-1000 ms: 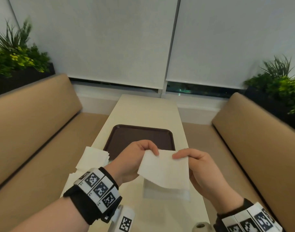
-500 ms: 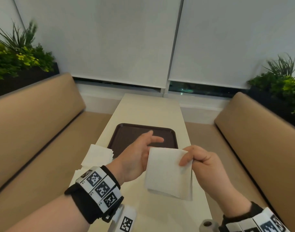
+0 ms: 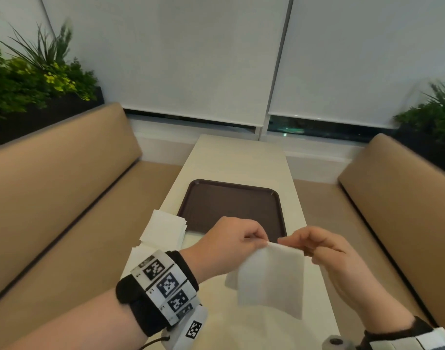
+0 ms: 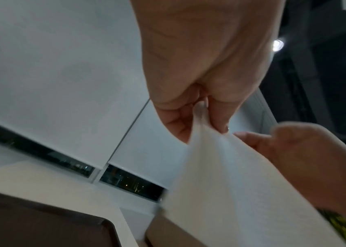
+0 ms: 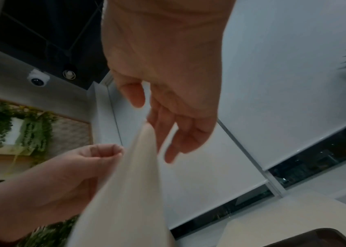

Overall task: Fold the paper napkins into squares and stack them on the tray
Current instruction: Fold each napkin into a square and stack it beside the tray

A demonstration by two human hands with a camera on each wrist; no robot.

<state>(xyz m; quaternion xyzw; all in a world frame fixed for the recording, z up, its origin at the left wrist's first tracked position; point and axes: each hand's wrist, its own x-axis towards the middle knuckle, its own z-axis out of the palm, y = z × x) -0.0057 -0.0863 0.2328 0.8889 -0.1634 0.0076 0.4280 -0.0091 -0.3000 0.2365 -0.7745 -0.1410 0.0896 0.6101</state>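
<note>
Fingers point(image 4: 218, 115) of left hand point(image 3: 226, 246) pinching napkin point(image 3: 272, 276) top corner; right hand point(image 3: 325, 251) pinching beside. Held above table point(image 3: 238, 157), near tray point(image 3: 231, 205). Mid-fold, probably. Next: align edges, crease, lay on tray.

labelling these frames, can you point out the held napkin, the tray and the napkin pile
held napkin point(image 3: 272, 276), head view, middle of its hanging face
tray point(image 3: 231, 208), head view, bare brown floor
napkin pile point(image 3: 164, 229), head view, top sheet
</note>
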